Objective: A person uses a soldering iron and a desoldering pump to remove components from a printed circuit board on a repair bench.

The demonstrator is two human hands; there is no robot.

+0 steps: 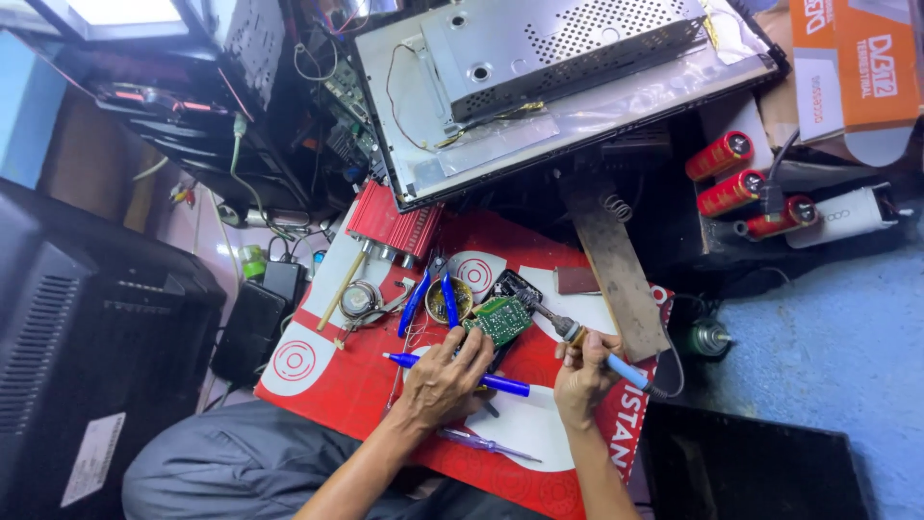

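Head view, lower centre: left hand (445, 378) pressing fingers down, steadying small green circuit board (501, 319) on red mat (539, 250); right hand (583, 371) clenching around soldering iron (576, 335). Probably light, stiff, fragile board; gripping by edges seeming wisest.

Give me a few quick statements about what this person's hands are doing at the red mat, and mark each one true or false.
1. The right hand holds a soldering iron with a blue handle. True.
2. The left hand rests by a small green circuit board. True.
3. The circuit board is red. False: it is green; the mat under it is red and white.
4. The blue-handled pliers are in the right hand. False: they lie on the mat, beyond the left hand.
5. A blue pen-like tool lies under the left hand. True.
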